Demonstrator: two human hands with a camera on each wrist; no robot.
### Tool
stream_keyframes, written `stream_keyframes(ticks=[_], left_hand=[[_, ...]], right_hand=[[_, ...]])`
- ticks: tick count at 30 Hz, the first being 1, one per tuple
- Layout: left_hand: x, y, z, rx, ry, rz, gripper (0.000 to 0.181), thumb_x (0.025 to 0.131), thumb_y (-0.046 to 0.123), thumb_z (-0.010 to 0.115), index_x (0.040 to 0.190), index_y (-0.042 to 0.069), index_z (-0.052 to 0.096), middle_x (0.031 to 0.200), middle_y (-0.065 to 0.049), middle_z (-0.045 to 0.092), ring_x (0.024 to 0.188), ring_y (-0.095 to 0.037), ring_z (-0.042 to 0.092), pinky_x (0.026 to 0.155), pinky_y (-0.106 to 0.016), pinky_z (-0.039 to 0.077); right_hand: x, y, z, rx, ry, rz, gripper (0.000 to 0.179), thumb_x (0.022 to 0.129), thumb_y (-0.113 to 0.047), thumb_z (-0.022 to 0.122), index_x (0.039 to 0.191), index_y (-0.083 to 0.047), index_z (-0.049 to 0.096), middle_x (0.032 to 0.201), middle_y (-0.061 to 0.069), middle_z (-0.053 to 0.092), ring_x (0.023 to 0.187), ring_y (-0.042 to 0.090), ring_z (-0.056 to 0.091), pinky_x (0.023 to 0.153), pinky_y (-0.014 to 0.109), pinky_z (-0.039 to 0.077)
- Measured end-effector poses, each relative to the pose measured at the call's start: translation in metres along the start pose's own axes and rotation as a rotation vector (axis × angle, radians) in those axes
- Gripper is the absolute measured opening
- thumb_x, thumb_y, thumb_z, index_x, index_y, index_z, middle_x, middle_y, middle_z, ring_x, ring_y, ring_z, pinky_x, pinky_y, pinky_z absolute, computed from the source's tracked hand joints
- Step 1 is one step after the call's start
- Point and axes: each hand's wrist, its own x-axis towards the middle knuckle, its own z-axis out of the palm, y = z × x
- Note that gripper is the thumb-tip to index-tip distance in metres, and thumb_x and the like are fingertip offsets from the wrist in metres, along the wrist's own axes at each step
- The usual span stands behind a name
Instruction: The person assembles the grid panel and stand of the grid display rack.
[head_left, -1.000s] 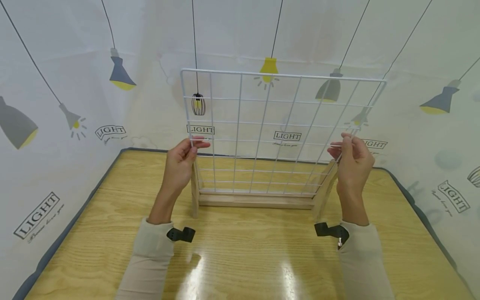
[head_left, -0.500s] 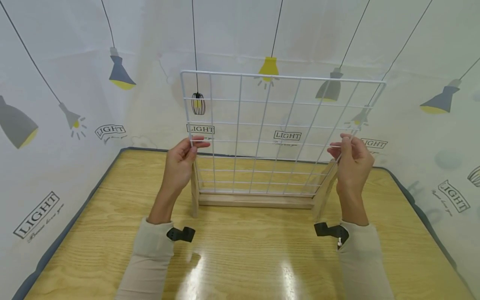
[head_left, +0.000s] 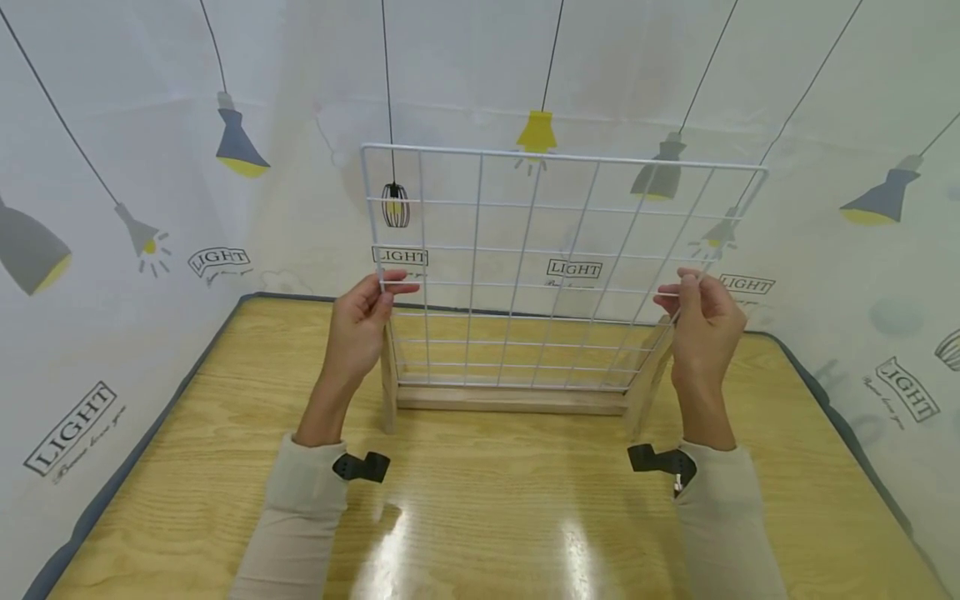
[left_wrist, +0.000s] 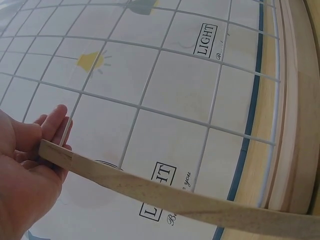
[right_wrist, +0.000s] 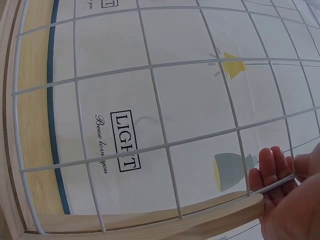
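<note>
A white wire grid panel [head_left: 482, 153] stands in a wooden frame [head_left: 510, 401] on the table, its bottom wire along the frame's crossbar. My left hand [head_left: 356, 333] pinches the panel's left side wire just above the left wooden upright. On the opposite side, my right hand [head_left: 705, 342] grips the right side wire between thumb and fingers, near the top of the right upright. In the left wrist view the wooden upright [left_wrist: 150, 187] runs out from beside my fingers. The right wrist view has the other upright [right_wrist: 200, 225] along the grid's edge, ending at my hand.
A wood-grain table [head_left: 480, 508] lies beneath, with glare spots near its front. White cloth walls [head_left: 465, 67] printed with hanging lamps surround the back and sides. Black camera mounts [head_left: 363, 467] stick out from both wrists.
The top edge of the grid panel has come down slightly. Both hands keep their grip on its side wires, almost in the same place.
</note>
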Motion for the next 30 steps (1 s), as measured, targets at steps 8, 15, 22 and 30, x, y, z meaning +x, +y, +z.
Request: stream_keyframes(ticks=[8, 15, 22, 30], left_hand=[[0.0000, -0.0005, 0.0007, -0.003, 0.007, 0.018, 0.030, 0.103, -0.005, 0.042, 0.128, -0.004, 0.059, 0.118, -0.025, 0.068, 0.043, -0.005, 0.024, 0.041, -0.019, 0.024], [-0.0008, -0.0005, 0.0012, 0.001, 0.004, 0.028, 0.030, 0.103, -0.005, 0.041, 0.128, -0.004, 0.059, 0.118, -0.024, 0.068, 0.043, -0.005, 0.023, 0.041, -0.019, 0.023], [-0.0007, -0.0030, 0.0017, 0.010, 0.004, 0.038, 0.031, 0.103, -0.006, 0.041, 0.128, -0.004, 0.059, 0.118, -0.023, 0.068, 0.043, -0.005, 0.023, 0.041, -0.018, 0.023], [-0.0005, -0.0042, 0.0017, 0.016, 0.003, 0.041, 0.032, 0.102, -0.007, 0.041, 0.130, -0.004, 0.058, 0.119, -0.023, 0.067, 0.043, -0.004, 0.023, 0.041, -0.018, 0.023]], right_hand=[[-0.0008, 0.0018, -0.0006, -0.049, -0.006, -0.019, 0.015, 0.099, -0.016, 0.061, 0.097, -0.007, 0.073, 0.075, -0.002, 0.071, 0.067, 0.010, 0.068, 0.073, 0.021, 0.057], [-0.0009, 0.0040, -0.0017, -0.039, -0.011, -0.021, 0.014, 0.099, -0.014, 0.061, 0.095, -0.006, 0.072, 0.075, -0.002, 0.071, 0.068, 0.010, 0.068, 0.073, 0.020, 0.057], [-0.0018, 0.0050, -0.0028, -0.052, -0.019, -0.032, 0.015, 0.099, -0.013, 0.060, 0.093, -0.007, 0.072, 0.075, -0.002, 0.070, 0.069, 0.011, 0.068, 0.074, 0.021, 0.057], [-0.0025, 0.0037, -0.0019, -0.057, -0.018, -0.031, 0.014, 0.099, -0.012, 0.060, 0.093, -0.007, 0.072, 0.075, -0.002, 0.070, 0.071, 0.011, 0.068, 0.074, 0.020, 0.056]])
